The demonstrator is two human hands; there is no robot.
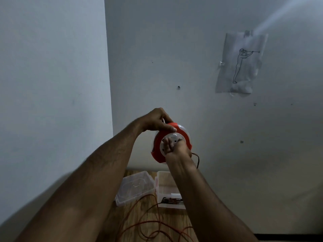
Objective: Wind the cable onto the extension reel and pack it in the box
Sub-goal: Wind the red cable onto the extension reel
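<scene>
Mid-frame, left hand (158, 120) grips the top of the red-and-white extension reel (172, 144), right hand (176, 148) curls around its white centre hub. Reel looks light, hard plastic. Thin orange cable (148, 222), floppy and tangle-prone, lies looped at the bottom, near the clear box (167, 189).

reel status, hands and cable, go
Left hand grips reel from the top, right hand on the white centre disc. Orange cable lies in loose loops on the floor. Clear box open below, lid beside it.
</scene>
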